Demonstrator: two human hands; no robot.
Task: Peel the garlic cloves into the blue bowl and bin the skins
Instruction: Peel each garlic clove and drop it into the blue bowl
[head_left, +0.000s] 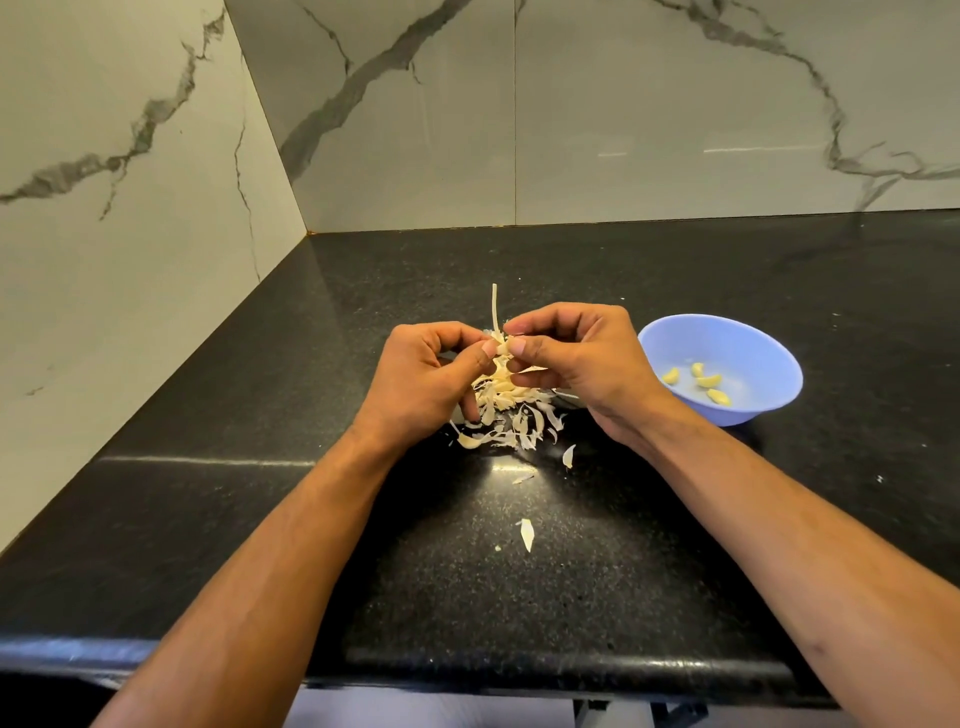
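Over the black bench (623, 545), our left hand (431, 374) and right hand (576, 358) pinch a garlic clove (501, 349) above the skins (506, 415); small and slippery, it wants fingertip grip at its ends. Four peeled cloves sit in the blue bowl (753, 343).

Soft, even light is filling the room, bright enough to show everything plainly. A lamp overhead is bouncing a white glare patch off the counter (506, 465) near the front, and a thin streak is shining along its left edge. The wall (675, 104) is carrying faint bright streaks (reflections, high on the right). The wide lens is bending lines toward the edges. Focus is holding sharp throughout.
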